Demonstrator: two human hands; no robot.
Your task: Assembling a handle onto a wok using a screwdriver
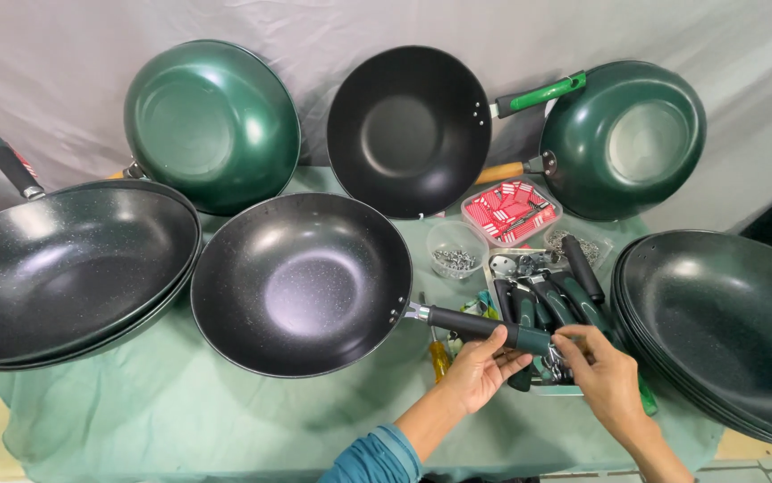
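A black speckled wok lies in the middle of the table with its dark handle pointing right. My left hand grips that handle from below, near its end. My right hand is at the handle's tip, fingers pinched over small metal parts there, above a tray of loose dark handles. What the right fingers pinch is too small to tell.
A stack of black woks sits at the left and another stack at the right. Three more woks lean against the grey backdrop. Small tubs hold red packets and metal screws. A green cloth covers the table.
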